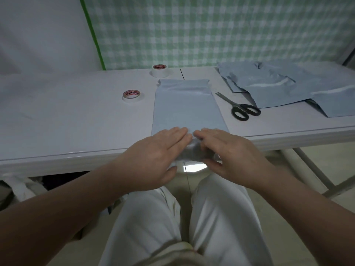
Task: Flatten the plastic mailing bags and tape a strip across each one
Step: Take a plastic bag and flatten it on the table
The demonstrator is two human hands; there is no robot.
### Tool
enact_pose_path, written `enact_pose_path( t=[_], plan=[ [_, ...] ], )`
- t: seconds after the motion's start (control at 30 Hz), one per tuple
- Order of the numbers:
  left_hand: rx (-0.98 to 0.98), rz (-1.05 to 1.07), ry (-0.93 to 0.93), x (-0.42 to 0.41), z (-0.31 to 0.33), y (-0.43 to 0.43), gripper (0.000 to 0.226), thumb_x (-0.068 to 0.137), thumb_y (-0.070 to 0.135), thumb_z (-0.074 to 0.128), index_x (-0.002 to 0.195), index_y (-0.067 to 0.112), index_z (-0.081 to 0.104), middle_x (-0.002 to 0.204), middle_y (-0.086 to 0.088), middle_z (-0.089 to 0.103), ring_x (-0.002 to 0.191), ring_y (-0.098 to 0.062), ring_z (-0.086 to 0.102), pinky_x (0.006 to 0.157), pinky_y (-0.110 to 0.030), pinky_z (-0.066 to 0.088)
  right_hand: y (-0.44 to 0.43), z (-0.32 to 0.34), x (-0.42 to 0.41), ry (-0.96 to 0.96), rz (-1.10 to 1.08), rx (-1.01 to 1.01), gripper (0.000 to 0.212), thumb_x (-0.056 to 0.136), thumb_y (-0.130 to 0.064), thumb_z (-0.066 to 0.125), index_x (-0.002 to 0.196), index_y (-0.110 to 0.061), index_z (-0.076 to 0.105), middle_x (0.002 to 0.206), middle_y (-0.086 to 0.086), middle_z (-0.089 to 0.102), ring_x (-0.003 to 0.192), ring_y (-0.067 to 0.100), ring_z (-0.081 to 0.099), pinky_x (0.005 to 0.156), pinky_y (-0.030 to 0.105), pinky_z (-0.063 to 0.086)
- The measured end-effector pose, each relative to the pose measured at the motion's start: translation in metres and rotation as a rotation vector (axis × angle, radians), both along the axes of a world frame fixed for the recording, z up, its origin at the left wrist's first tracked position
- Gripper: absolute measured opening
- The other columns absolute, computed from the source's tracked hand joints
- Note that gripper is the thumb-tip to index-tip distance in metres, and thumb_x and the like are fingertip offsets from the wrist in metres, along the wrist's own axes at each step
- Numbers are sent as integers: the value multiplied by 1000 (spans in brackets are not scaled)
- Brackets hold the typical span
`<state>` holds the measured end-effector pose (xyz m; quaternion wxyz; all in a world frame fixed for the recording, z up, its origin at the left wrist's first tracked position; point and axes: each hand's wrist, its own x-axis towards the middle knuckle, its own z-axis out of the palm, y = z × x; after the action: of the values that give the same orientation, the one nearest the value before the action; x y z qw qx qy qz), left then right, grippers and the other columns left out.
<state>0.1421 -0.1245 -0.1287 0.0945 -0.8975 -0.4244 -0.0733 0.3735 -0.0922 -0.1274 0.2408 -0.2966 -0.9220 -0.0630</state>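
White-trousered knees (153,217) fill the bottom of the view, with two bare forearms reaching forward over them. Beyond, the left hand (159,150) and right hand (228,150) lie side by side on the near end of a pale blue-grey plastic mailing bag (186,108). Both sets of fingers (176,134) are straight and pressed flat on it, their tips almost meeting. Each thumb sits at the bag's near edge, which hangs over the front lip of the white bench (76,121); whether the thumbs pinch it I cannot tell. The bag runs lengthwise away from the person, its far flap wrinkled. Two rolls of white tape with red-printed cores lie left of it, one near (132,95) and one farther back (160,70). Black-handled scissors (240,108) lie just right of the bag, and a loose pile of similar blue-grey bags (278,83) sits beyond them. A green-checked cloth (211,31) hangs behind.
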Motion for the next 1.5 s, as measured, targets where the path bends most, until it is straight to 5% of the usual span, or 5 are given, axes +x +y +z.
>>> enact_pose_path(
  t=[0.27,0.63,0.87,1.17,1.5],
  plan=[
    [-14,55,2,1,-1,-4,61,81,21,35,136,-2,46,139,-21,48,126,-33,50,100,-48,45,-9,-2,5,-22,20,-14,31,59,-5,84,81,-8,63,123,10,64,115,28,60,101,29,37],
    [-53,43,-87,-3,10,-11,55,83,23,36,132,4,53,137,-14,53,124,-25,53,103,-36,41,-14,0,10,167,-76,-52,17,65,-4,58,71,-18,52,84,0,70,72,25,66,51,37,53],
    [-244,59,-207,-16,26,-9,72,81,66,34,143,30,40,152,10,33,138,-4,31,113,-23,26,-15,19,13,271,-146,-65,10,68,-9,59,67,-18,54,64,-7,56,58,13,52,54,34,47],
    [-285,158,-641,-16,34,0,40,93,48,36,69,25,58,67,11,58,64,-7,54,60,-19,39,-4,37,14,581,-233,-392,25,72,-5,77,64,-22,60,61,-7,56,60,8,52,58,17,44],
    [-113,348,-856,-1,35,18,35,100,24,42,81,1,59,76,-16,60,73,-19,51,65,-26,37,19,43,9,832,-258,-661,24,84,-3,64,69,-21,59,53,-9,53,46,9,39,46,19,31]
  ],
)
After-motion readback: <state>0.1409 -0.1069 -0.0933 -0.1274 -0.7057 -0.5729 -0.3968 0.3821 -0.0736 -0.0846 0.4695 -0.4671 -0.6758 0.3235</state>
